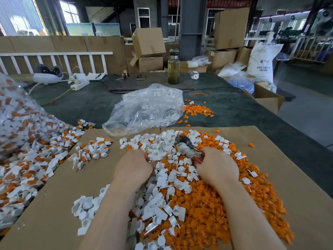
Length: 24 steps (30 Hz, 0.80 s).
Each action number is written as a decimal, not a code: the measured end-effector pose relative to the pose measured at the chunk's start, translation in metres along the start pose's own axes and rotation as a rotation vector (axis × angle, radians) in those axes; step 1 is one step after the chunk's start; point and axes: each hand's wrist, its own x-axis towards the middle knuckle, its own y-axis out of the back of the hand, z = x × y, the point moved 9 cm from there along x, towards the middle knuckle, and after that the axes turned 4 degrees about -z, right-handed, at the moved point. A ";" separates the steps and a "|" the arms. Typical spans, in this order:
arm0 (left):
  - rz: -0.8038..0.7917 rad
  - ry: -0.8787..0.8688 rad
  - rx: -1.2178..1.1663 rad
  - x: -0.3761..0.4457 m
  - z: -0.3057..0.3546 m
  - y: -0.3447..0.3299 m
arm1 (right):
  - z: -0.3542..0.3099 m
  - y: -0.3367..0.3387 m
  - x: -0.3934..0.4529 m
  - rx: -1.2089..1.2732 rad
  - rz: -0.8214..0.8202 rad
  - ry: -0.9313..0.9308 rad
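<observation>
At 9 o'clock, a clear plastic bag of white-and-orange assembled pieces (16, 123) spilled onto the dark green surface (234, 109) and the flat brown cardboard sheet (59, 204). The left hand (134, 168) sat knuckles-up at the left edge of the small white plastic pieces (162, 179). Its fingers were curled down with the tips buried, so I couldn't tell if they pinched one. The red-handled metal pliers (187, 147) lay over the heap's centre, head pointing to 11 o'clock. The right hand (218, 168) gripped the handles, fingers wrapped round them. Loose orange plastic caps (207, 204) spread from 3 to 6 o'clock of that hand. At 12 o'clock lay a crumpled clear bag of white parts (146, 109), with a tall glass bottle (173, 67) behind it. A white ABS resin sack (261, 64) stood at 1 o'clock.
</observation>
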 end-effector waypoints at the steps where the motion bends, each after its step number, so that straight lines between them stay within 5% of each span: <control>1: -0.004 -0.009 -0.015 0.000 0.001 0.000 | 0.000 0.003 0.000 0.023 0.024 -0.002; 6: 0.076 -0.035 -0.125 -0.003 0.003 0.007 | 0.001 0.015 0.000 0.410 0.098 0.022; 10: 0.118 -0.093 -0.501 -0.008 0.009 0.015 | -0.002 0.018 0.002 0.735 0.082 0.042; 15: -0.005 -0.098 -1.096 -0.012 0.024 0.007 | -0.008 0.023 -0.002 0.889 0.109 0.060; 24: -0.071 -0.078 -1.375 -0.017 0.040 0.000 | -0.024 0.040 -0.012 1.006 0.152 0.231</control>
